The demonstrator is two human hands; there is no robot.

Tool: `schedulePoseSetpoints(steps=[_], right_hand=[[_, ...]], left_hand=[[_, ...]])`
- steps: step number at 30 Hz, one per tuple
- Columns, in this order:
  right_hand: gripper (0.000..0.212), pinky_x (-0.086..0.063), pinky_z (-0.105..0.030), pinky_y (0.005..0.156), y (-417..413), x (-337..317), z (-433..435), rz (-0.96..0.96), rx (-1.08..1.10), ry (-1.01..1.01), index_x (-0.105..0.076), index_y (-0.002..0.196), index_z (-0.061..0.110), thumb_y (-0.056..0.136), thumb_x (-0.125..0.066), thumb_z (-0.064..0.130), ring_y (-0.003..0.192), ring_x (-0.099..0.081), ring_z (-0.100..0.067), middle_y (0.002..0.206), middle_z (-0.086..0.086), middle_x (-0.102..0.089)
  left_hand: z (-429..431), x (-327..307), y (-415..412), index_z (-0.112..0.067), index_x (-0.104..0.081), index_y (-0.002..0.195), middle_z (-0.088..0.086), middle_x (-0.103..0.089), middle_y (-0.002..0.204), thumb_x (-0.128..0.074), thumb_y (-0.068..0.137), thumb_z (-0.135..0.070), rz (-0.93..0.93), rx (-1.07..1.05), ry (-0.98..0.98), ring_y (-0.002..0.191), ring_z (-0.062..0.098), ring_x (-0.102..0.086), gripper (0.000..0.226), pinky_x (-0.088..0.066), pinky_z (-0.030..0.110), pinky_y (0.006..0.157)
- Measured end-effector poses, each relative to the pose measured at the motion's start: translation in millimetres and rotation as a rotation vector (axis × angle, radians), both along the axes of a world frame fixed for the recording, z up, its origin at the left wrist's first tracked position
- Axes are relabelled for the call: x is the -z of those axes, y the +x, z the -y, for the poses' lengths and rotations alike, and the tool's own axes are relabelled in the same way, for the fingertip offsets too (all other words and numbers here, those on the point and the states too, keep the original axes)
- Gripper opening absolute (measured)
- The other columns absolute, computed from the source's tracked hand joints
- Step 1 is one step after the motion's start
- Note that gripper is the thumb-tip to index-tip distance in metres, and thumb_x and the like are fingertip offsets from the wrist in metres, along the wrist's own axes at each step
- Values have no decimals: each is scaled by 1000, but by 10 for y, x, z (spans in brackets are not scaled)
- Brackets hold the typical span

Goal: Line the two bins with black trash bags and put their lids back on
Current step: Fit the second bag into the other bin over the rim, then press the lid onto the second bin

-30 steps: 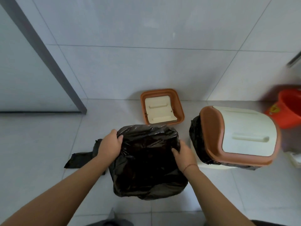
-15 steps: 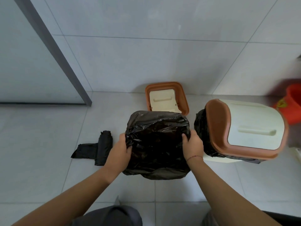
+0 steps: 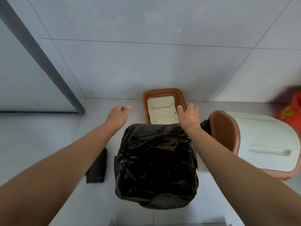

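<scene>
Two hands that gripped the sides of the bagged bin half a second ago have let go and reached past it toward the wall, in the only view, the head camera. That release suggests the lining of the near bin (image 3: 156, 159) is finished: its black trash bag (image 3: 154, 136) is folded over the rim and hangs down the outside, and only its lid is missing. The loose lid (image 3: 164, 95), brown-framed with a cream flap, lies flat on the floor at the foot of the wall, just beyond the bin. The right hand (image 3: 189, 115) is spread, palm down, fingers over the lid's right edge; whether it already touches the frame cannot be told. The left hand (image 3: 118, 115) hovers to the lid's left, well short of it, fingers loosely curled and holding nothing. Both forearms stretch forward on either side of the bin. On the right stands the second bin (image 3: 205, 126), already lined, its lid (image 3: 260, 144) on. A roll of spare bags (image 3: 97, 167) lies on the floor at the left.
</scene>
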State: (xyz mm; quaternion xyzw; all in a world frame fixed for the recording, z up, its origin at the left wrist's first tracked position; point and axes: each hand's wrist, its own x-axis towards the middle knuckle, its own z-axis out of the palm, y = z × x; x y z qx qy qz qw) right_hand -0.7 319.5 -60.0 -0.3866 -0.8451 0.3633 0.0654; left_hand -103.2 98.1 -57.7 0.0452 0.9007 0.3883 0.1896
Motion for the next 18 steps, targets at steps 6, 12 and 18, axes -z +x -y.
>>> schedulePoseSetpoints(steps=[6, 12, 18], right_hand=[[70, -25, -43, 113, -825, 548, -524, 261, 77, -99, -23, 146, 2, 92, -43, 41, 140, -26, -34, 154, -17, -24], [85, -19, -45, 116, -1068, 1027, -749, 310, 210, -184, -11, 150, 9, 86, -51, 49, 142, -21, -34, 156, -15, -19], [82, -27, -48, 113, -1114, 1236, -781, 261, 310, -274, -17, 149, 13, 83, -57, 43, 138, -29, -34, 152, -13, -28]], left_hand=[[-679, 433, -647, -4, -37, 141, 13, -48, 140, -45, 98, -34, 507, -3, 104, 127, 26, -48, 54, -39, 39, 104], [-965, 895, -879, -5, -33, 143, 11, -38, 148, -46, 98, -22, 625, -50, 193, 133, 28, -41, 50, -36, 41, 109], [-1045, 1119, -911, -8, -62, 112, 11, -66, 110, -44, 97, -11, 716, -45, 301, 105, 29, -62, 24, -52, 42, 90]])
